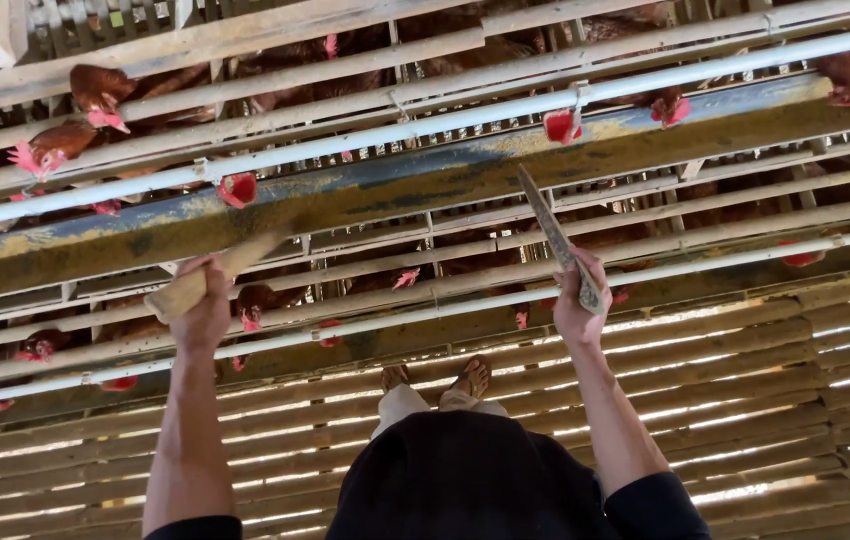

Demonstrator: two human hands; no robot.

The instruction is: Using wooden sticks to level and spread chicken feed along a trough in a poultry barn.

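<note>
Slatted bamboo floor (765, 400) underfoot, long cage row ahead. Left hand (207, 305) clenched around a wooden stick (207, 277), its far end resting in the feed trough (395, 195). Right hand (577, 300) grips a flat grey paddle (557, 235) by its lower end, blade tilted up-left, tip reaching the same trough. Both tools sit well apart along the trough. White pipe (425, 128) runs just above it, red drinker cups (562, 126) hanging off. Brown hens (55, 145) poke heads through the cage bars. Sandalled feet (470, 380) between the arms.
</note>
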